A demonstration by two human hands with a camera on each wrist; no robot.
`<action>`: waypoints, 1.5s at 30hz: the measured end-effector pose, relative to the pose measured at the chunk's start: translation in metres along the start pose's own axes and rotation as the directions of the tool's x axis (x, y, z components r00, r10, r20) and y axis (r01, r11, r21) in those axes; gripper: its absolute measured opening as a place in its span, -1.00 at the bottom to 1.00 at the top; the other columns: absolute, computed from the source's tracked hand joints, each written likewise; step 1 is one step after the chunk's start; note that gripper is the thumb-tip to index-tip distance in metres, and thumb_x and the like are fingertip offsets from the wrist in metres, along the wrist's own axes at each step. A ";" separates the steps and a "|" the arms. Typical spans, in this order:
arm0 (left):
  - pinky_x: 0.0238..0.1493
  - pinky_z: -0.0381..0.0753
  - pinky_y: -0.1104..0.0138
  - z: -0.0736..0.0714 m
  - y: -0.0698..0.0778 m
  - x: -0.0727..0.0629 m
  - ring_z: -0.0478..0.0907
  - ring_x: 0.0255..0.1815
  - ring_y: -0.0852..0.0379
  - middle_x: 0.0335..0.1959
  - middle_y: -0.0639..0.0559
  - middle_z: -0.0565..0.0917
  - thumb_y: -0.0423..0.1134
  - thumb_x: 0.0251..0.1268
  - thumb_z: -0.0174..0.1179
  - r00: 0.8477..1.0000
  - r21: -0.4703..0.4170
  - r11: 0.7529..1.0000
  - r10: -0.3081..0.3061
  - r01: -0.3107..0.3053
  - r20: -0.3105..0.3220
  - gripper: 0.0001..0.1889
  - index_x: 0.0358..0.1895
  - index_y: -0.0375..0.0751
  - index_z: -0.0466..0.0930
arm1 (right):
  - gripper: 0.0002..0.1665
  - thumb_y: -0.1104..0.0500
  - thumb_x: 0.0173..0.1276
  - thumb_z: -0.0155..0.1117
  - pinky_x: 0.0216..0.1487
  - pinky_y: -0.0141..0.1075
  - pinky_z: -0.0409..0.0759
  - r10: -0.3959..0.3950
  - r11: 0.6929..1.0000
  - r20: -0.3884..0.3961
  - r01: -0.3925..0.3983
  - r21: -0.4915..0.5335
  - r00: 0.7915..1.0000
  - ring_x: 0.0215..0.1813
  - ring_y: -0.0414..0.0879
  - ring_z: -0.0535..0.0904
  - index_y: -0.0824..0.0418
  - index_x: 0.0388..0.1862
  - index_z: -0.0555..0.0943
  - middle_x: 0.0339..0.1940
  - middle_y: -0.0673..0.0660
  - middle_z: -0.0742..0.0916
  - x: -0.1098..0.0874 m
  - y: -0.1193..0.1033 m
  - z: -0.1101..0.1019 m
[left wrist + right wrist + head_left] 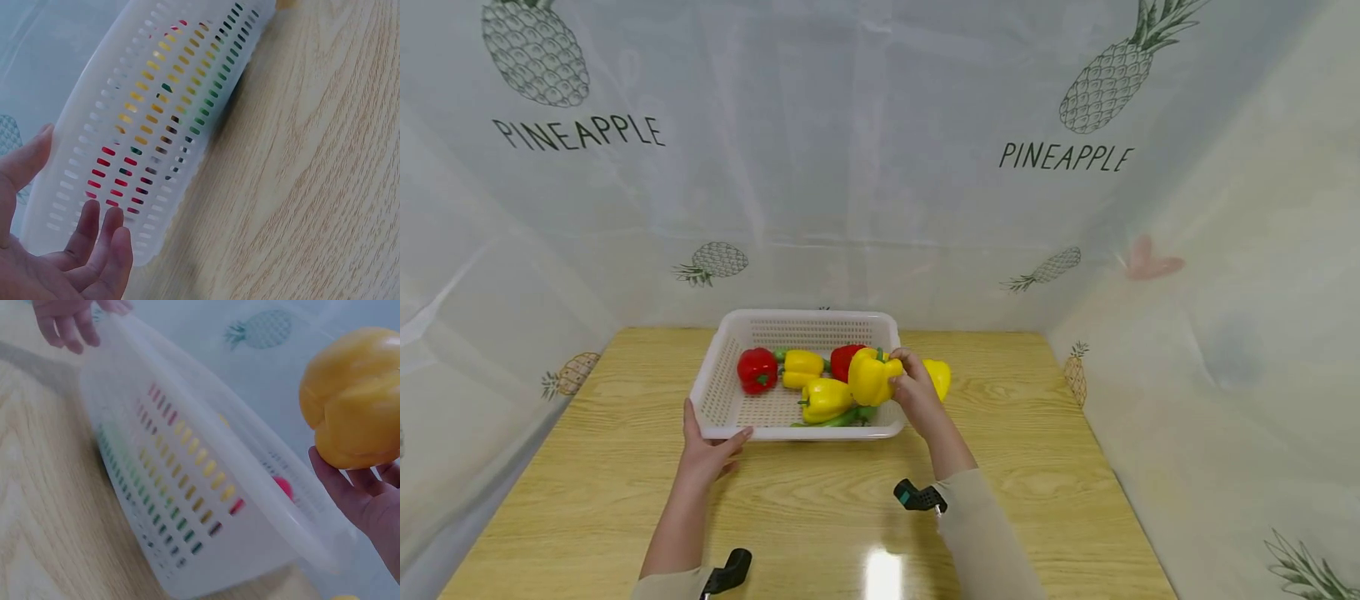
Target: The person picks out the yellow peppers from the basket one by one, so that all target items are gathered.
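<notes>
A white plastic basket (pixel 711 367) stands at the back of the wooden table. My left hand (pixel 703 457) holds its near left corner, with the thumb at the rim and bent fingers by the slotted wall in the left wrist view. Above the basket's right side, my right hand (pixel 917 398) grips a yellow bell pepper (pixel 871 377). Inside lie a red bell pepper (pixel 757 371), a second red one (pixel 844 362) partly hidden by the held pepper, two yellow bell peppers (pixel 826 400), and some long green vegetables (pixel 838 419).
Another yellow bell pepper (pixel 938 378) lies on the table just right of the basket, partly behind my right hand. Wooden tabletop (pixel 820 508) stretches in front. A pineapple-print sheet (pixel 865 192) hangs behind and along both sides.
</notes>
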State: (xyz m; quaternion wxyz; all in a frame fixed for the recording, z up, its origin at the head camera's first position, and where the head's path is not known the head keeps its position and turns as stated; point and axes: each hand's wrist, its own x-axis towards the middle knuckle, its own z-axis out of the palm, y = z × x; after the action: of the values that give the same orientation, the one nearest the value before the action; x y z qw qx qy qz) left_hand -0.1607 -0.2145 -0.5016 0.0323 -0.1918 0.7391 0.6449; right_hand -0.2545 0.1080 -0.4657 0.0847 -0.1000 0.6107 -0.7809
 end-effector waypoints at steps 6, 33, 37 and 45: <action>-0.23 0.62 0.18 0.001 0.001 -0.001 0.55 -0.30 0.16 0.29 -0.39 0.35 -0.11 0.26 0.34 1.000 0.010 1.000 -0.008 0.008 -0.007 0.28 0.42 0.36 -0.82 | -0.60 0.36 0.20 -0.10 -0.04 -0.21 0.48 -0.005 0.997 -0.090 0.012 0.071 0.996 0.05 0.02 0.41 0.17 0.04 0.29 0.17 0.15 0.37 -0.006 -0.001 -0.018; -0.20 0.61 0.16 0.000 -0.004 0.002 0.54 -0.26 0.15 0.32 -0.33 0.34 -0.09 0.25 0.35 1.000 0.003 1.000 0.003 -0.003 -0.002 0.29 0.41 0.36 -0.82 | -0.51 0.28 0.54 -0.16 -0.04 -0.25 0.55 0.028 0.995 -0.276 0.000 0.100 0.961 0.08 0.02 0.48 0.17 0.39 0.09 0.28 0.21 0.35 -0.039 0.019 -0.078; -0.18 0.60 0.14 -0.001 -0.004 0.001 0.54 -0.26 0.16 0.34 -0.34 0.32 -0.11 0.26 0.35 1.000 0.003 1.000 0.008 -0.008 0.002 0.29 0.42 0.34 -0.82 | -0.54 0.25 0.58 -0.16 -0.06 -0.24 0.57 0.015 0.997 -0.293 0.006 0.071 0.956 0.09 0.03 0.48 0.15 0.40 0.14 0.27 0.20 0.36 -0.043 0.023 -0.082; -0.18 0.60 0.15 -0.001 -0.003 0.001 0.55 -0.25 0.16 0.36 -0.33 0.30 -0.11 0.26 0.34 1.000 -0.006 1.000 0.006 -0.006 0.007 0.29 0.41 0.38 -0.83 | -0.57 0.11 0.59 -0.02 -0.07 -0.22 0.59 -0.020 0.999 -0.299 0.031 0.032 0.954 0.10 0.04 0.50 0.07 0.37 0.27 0.28 0.20 0.37 -0.052 0.034 -0.091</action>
State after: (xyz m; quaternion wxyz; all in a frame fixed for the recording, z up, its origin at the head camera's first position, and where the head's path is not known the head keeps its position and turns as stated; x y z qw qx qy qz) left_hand -0.1604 -0.2156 -0.5047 0.0326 -0.1876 0.7376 0.6479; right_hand -0.2274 0.1986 -0.5228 -0.0167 0.0130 0.6008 -0.7991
